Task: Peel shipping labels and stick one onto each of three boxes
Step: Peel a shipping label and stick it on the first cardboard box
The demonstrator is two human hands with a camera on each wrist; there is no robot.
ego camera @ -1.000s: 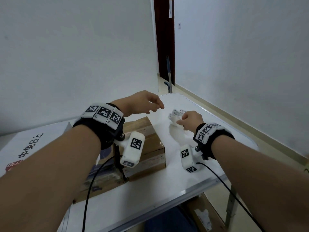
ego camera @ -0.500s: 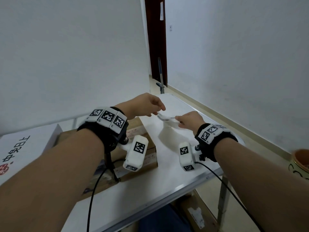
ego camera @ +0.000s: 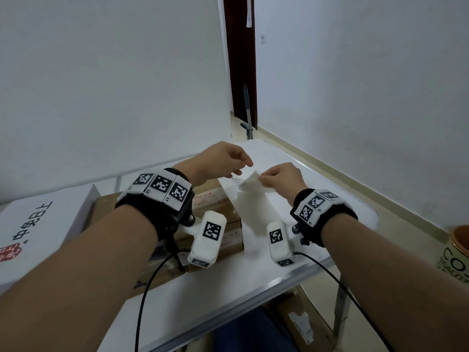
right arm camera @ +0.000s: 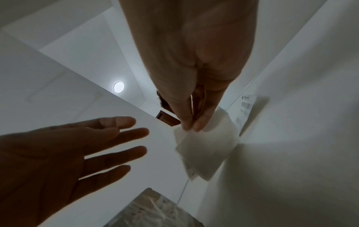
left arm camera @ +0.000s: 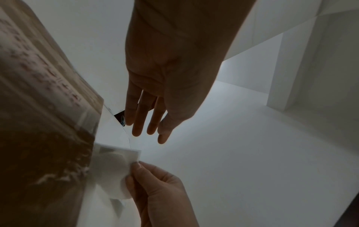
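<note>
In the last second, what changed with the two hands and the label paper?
The left hand let go of the label paper and opened, drawing back slightly. The right hand keeps pinching it and has lifted it off the table. The brown box stayed put.

right hand (ego camera: 284,177) pinching label sheet (ego camera: 252,183), brown box (ego camera: 218,212)

Two boxes (ego camera: 218,214) (ego camera: 38,232) — one cup (ego camera: 456,250).

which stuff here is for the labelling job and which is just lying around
For the job:
- white paper labels pinched by right hand
- brown cardboard box
- white printed box
- printed label on table

Lying about:
- orange-rimmed cup
- mop
</note>
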